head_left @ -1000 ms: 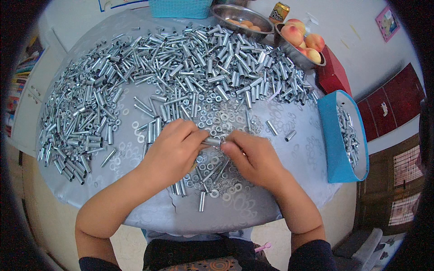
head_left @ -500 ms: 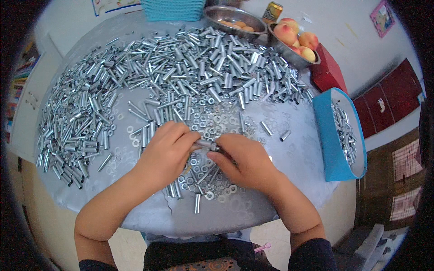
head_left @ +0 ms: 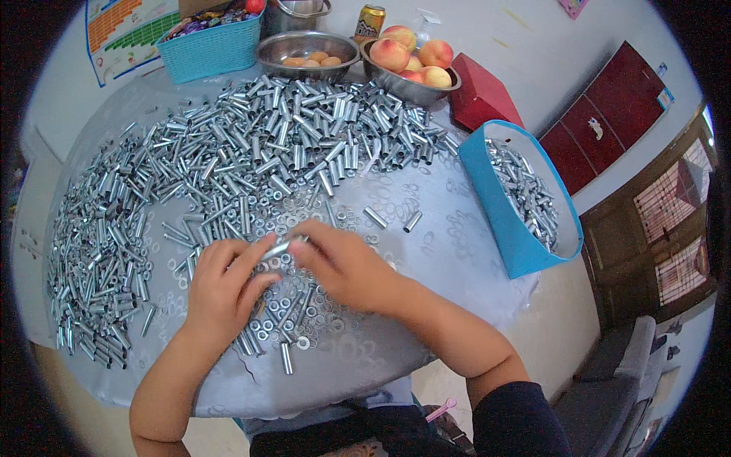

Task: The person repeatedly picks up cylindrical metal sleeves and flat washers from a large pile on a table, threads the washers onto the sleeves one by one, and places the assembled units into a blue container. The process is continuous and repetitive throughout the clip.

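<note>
Silvery metal all over this table — the small tube [head_left: 285,249] in play is up between both hands, over the middle of the patterned grey tablecloth [head_left: 449,255]. Right hand [head_left: 346,263] has its fingers and thumb closed on the right end of it. Left hand [head_left: 221,282] is at the other end, index finger right by the tube and thumb spread lower down; can't tell if it's actually gripping. So the hands are close together, with just that tube bridging them. Below them are loose washers [head_left: 303,343] and a lone upright-looking cylinder [head_left: 286,358] toward the near edge. Big heap of tubes and bolts [head_left: 304,126] curves around the far and left sides, plus a couple of stray tubes [head_left: 375,217] off to the right. Further right sits a blue bin [head_left: 487,221] with more metal parts inside — and at the back, peaches [head_left: 389,55] in a steel bowl [head_left: 411,90], next to a red box [head_left: 483,91].
</note>
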The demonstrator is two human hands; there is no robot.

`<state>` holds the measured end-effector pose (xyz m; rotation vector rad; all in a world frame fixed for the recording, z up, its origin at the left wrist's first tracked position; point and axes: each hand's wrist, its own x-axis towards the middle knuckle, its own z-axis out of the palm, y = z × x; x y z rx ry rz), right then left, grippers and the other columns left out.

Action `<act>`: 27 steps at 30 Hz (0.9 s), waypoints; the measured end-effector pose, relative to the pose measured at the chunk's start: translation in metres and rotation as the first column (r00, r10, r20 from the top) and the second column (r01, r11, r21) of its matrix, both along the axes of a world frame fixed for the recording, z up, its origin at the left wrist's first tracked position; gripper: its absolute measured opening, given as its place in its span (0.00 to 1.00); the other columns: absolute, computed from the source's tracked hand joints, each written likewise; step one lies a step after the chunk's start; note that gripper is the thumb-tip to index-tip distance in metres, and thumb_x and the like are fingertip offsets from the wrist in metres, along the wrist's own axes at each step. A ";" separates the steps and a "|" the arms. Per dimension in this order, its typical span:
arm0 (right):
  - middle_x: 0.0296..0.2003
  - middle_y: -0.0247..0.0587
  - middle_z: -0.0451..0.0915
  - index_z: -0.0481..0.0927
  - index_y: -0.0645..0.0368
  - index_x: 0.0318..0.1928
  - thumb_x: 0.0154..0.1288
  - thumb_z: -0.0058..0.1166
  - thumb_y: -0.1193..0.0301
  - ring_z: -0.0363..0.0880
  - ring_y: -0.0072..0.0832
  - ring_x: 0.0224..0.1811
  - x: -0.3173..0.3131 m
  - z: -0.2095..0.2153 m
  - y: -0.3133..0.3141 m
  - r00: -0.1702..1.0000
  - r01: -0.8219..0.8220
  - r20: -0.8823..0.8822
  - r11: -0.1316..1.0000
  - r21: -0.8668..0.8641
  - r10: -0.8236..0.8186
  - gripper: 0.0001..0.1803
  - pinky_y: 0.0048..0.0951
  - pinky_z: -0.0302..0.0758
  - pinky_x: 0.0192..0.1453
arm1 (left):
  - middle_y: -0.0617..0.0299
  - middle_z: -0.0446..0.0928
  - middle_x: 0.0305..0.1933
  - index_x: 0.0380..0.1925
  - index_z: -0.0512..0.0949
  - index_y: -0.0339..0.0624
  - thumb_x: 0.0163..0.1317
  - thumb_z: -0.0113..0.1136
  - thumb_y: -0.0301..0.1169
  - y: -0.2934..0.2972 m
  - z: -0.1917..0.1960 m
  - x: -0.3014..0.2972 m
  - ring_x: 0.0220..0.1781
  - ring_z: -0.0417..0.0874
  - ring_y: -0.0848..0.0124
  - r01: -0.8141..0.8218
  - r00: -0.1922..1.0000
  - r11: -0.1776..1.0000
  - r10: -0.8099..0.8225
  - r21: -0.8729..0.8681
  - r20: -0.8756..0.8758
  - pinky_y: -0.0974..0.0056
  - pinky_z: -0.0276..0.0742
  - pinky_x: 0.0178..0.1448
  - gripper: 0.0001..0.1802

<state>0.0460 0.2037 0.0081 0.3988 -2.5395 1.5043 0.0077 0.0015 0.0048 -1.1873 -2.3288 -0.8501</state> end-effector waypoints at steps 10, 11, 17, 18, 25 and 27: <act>0.28 0.32 0.71 0.71 0.63 0.48 0.72 0.45 0.57 0.66 0.22 0.27 -0.020 0.046 0.087 0.946 0.001 -0.026 0.084 -0.997 -0.322 0.20 0.24 0.66 0.34 | 0.54 0.76 0.45 0.65 0.60 0.37 0.48 0.71 0.37 0.001 -0.001 0.002 0.48 0.75 0.56 -0.044 0.983 0.999 0.046 -0.011 0.177 0.57 0.67 0.55 0.45; 0.28 0.32 0.72 0.71 0.63 0.48 0.72 0.46 0.58 0.67 0.22 0.26 -0.022 0.040 0.089 0.958 0.029 0.014 0.048 -0.998 -0.287 0.20 0.24 0.66 0.34 | 0.54 0.76 0.45 0.65 0.60 0.37 0.48 0.71 0.37 0.003 -0.002 0.002 0.48 0.75 0.56 -0.039 0.982 0.999 0.040 -0.008 0.185 0.57 0.67 0.55 0.45; 0.27 0.35 0.76 0.77 0.61 0.42 0.69 0.52 0.60 0.74 0.27 0.28 -0.023 0.016 0.042 0.977 0.181 0.186 0.851 -0.493 -0.100 0.16 0.29 0.71 0.34 | 0.51 0.75 0.48 0.61 0.64 0.39 0.51 0.69 0.35 -0.002 -0.004 -0.003 0.49 0.75 0.53 -0.028 0.985 0.999 0.032 -0.026 0.168 0.55 0.67 0.55 0.38; 0.28 0.37 0.77 0.77 0.60 0.41 0.67 0.53 0.62 0.76 0.30 0.29 -0.021 0.012 0.033 0.992 0.127 0.014 0.986 -0.112 -0.126 0.13 0.31 0.72 0.35 | 0.50 0.74 0.48 0.60 0.66 0.39 0.51 0.68 0.35 -0.006 -0.004 -0.006 0.49 0.74 0.52 -0.032 0.988 0.997 0.042 -0.065 0.147 0.55 0.68 0.55 0.36; 0.31 0.45 0.79 0.80 0.59 0.36 0.57 0.59 0.72 0.78 0.44 0.36 -0.003 0.018 0.008 0.965 -0.129 -0.160 0.903 0.411 0.210 0.07 0.41 0.75 0.42 | 0.49 0.75 0.48 0.54 0.71 0.39 0.56 0.54 0.22 -0.017 -0.003 -0.018 0.53 0.74 0.51 -0.105 0.976 0.994 0.106 -0.011 0.192 0.53 0.67 0.58 0.22; 0.36 0.43 0.79 0.81 0.59 0.41 0.56 0.61 0.77 0.79 0.41 0.40 -0.001 0.015 0.007 0.972 -0.123 -0.126 0.884 0.451 0.199 0.11 0.36 0.75 0.46 | 0.50 0.76 0.48 0.53 0.72 0.39 0.55 0.54 0.21 -0.023 -0.007 -0.023 0.53 0.74 0.52 -0.111 0.983 0.992 0.118 -0.058 0.140 0.53 0.68 0.58 0.22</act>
